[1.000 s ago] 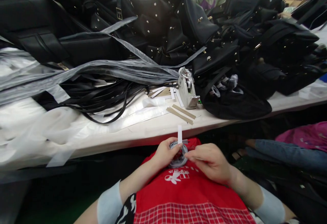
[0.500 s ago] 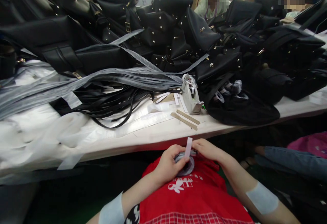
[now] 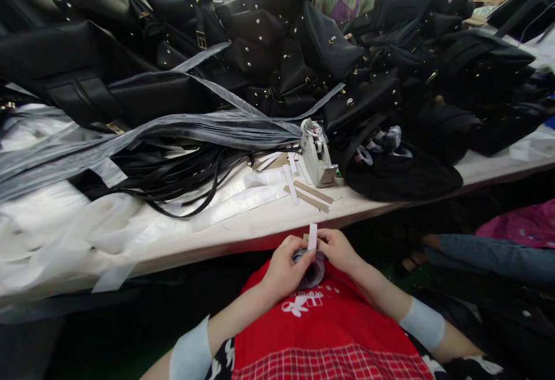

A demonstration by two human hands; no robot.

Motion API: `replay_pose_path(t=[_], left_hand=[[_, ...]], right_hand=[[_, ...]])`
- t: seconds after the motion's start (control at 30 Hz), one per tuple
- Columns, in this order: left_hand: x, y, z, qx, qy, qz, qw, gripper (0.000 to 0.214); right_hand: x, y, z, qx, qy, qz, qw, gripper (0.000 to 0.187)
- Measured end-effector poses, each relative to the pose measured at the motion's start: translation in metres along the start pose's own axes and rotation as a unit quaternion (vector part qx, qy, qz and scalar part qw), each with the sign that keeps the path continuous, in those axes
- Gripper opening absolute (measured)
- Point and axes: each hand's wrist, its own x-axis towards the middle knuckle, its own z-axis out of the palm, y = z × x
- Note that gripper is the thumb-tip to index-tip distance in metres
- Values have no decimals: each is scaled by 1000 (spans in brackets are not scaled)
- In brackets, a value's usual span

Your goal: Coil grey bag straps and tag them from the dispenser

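My left hand point(image 3: 286, 264) is closed around a coiled grey strip point(image 3: 310, 273), held over my red apron just below the table edge. My right hand point(image 3: 336, 248) pinches the coil's top from the right, where a short white tape piece point(image 3: 312, 236) stands upright between both hands. The fingers of the two hands nearly meet at the tape. Most of the coil is hidden behind my fingers.
A white table point(image 3: 260, 218) bears a tape dispenser point(image 3: 316, 154), loose tape strips and tan strips point(image 3: 310, 194), long grey strips point(image 3: 182, 128), black straps point(image 3: 182, 174) and piled black bags point(image 3: 329, 50). Two people sit across; someone's jeans leg point(image 3: 489, 250) is at right.
My right hand moved from the coil's lower right up to its top beside the tape piece. The coil and hands rose closer to the table edge. The tape piece looks shorter.
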Motion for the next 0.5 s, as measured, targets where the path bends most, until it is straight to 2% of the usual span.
replay_pose_path(t=[0.17, 0.33, 0.4, 0.5], left_hand=[[-2, -1, 1, 21, -10, -7, 1000, 20], [-3, 6, 1, 12, -36, -16, 999, 21], [-4, 8, 2, 3, -43, -20, 999, 21], [-1, 8, 3, -18, -40, -33, 999, 23]], right_hand=[[0, 2, -1, 28, 6, 1, 1000, 30], [5, 0, -6, 161, -21, 107, 981, 35], [6, -2, -7, 180, -19, 137, 974, 34], [9, -4, -8, 148, -6, 112, 983, 32]])
